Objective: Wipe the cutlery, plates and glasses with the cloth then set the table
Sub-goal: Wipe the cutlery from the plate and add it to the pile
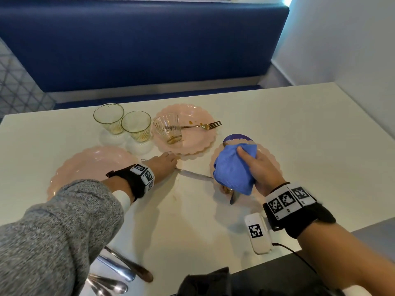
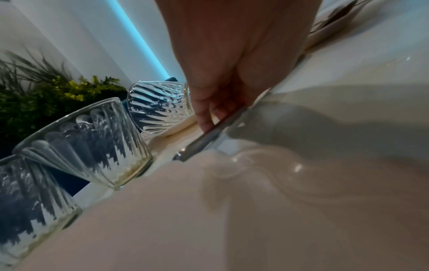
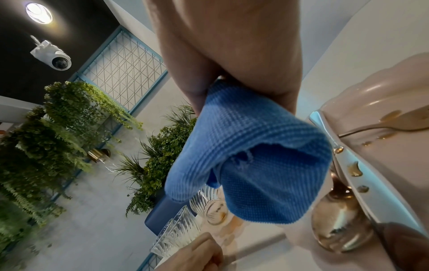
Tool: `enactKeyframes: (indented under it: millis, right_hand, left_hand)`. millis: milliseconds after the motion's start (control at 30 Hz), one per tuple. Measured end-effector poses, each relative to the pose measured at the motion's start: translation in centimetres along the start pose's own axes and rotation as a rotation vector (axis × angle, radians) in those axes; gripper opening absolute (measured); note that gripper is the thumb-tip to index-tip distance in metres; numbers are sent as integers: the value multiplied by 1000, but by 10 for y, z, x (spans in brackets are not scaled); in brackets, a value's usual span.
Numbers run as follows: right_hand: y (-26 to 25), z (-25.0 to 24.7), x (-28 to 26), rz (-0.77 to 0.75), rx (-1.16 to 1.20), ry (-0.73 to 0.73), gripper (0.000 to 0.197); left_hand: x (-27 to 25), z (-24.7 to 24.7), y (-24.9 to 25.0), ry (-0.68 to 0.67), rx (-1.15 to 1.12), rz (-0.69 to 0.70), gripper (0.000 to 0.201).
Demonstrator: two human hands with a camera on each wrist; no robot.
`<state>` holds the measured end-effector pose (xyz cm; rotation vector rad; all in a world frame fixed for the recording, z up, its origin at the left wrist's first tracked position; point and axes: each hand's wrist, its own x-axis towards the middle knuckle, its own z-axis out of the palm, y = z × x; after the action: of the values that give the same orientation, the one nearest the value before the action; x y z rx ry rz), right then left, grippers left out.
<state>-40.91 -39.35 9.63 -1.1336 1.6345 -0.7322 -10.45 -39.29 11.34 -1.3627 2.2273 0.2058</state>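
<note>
My left hand [image 1: 165,162] lies low on the white table [image 1: 192,221] and its fingers [image 2: 206,119] pinch the handle of a silver knife [image 1: 193,173] that lies flat between the plates. A bunched blue cloth [image 1: 233,167] is held in my right hand [image 1: 257,165] just above the right pink plate [image 1: 275,165]. From under the cloth a gold spoon [image 3: 341,229] and a dark knife tip [image 1: 233,198] stick out. The back plate [image 1: 192,146] carries a glass on its side [image 1: 167,129] and a gold fork [image 1: 203,126]. Two glasses [image 1: 109,118] [image 1: 136,126] stand upright on white coasters.
A bare pink plate [image 1: 92,165] sits at the left under my forearm. Several pieces of cutlery [image 1: 119,272] lie at the near edge. A white tagged device [image 1: 256,233] with a cable rests by my right wrist. A blue bench [image 1: 139,45] runs behind the table.
</note>
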Motion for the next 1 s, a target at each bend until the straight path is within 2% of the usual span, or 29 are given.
enactKeyframes:
  millis: [100,133,233,367,467,567,633,700,800,900,1000]
  right_hand:
    - [-46,22,-44,54,103,-27,68]
    - [-49,25,-49,16,115,-23,62]
    - [-51,27,-57,22,176,-9,46]
    - [-47,31,-66,55,227,-31,43]
    - [-40,42,-69,120,270,-112,38]
    - [-38,59,-73,136,266,-191,41]
    - [-36,70,-74,143,273,-239,50]
    - [-36,76,-72,143,344,-295,61]
    - [-49,84,-78,105,508,-343,49]
    - [-62,92,-86,17,609,-317,51]
    - [-72,97,-88,-27,631,-155,45]
  left_hand:
    - [2,0,-1,-1,-12,12,34]
    - [2,0,-1,-2,-10,13,34]
    - [0,4,-4,9,-53,5,36]
    - [-8,0,-10,58,-213,-28,36]
    - [-21,-7,-10,133,-193,-62,29]
    - [-38,-13,-10,227,-170,-92,28]
    - [-49,-16,-7,330,-305,-129,27]
    - [-58,-21,4,457,-550,-116,21]
    - [-65,-29,30,606,-941,-48,9]
    - [-69,-35,61,710,-1152,-67,10]
    - [-72,-39,86,755,-1219,-78,15]
